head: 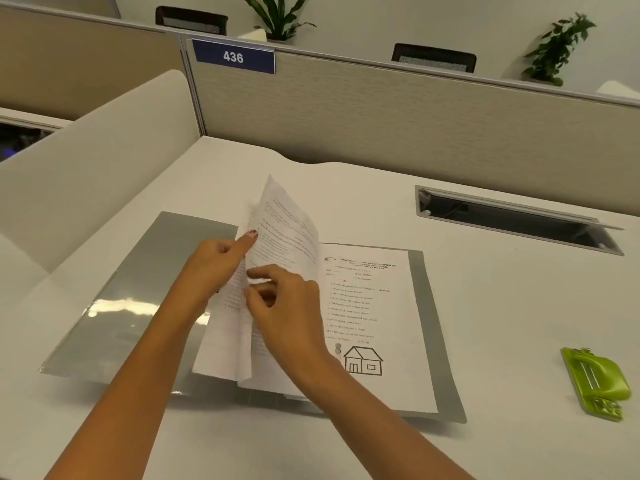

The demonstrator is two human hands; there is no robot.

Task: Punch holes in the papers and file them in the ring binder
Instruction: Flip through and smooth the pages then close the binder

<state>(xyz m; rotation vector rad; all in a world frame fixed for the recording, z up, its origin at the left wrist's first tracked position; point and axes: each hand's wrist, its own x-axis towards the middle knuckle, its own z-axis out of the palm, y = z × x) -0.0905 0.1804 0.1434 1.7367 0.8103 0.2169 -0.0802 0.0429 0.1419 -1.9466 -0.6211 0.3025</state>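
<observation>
A grey ring binder point(138, 289) lies open on the white desk. A printed sheet with a house drawing point(377, 323) rests flat on its right half. Several other printed papers point(284, 230) stand up along the binder's spine, partly turned. My left hand point(214, 261) holds these raised papers from the left, forefinger stretched along them. My right hand point(287, 299) pinches their lower edge near the spine. The rings are hidden behind hands and paper. A green hole punch point(597, 386) sits on the desk at the far right, apart from both hands.
A white desk point(519, 323) with a recessed cable slot point(512, 216) at the back right. A beige partition point(381, 109) with a blue "436" label runs along the back; a white curved divider point(86, 161) stands on the left.
</observation>
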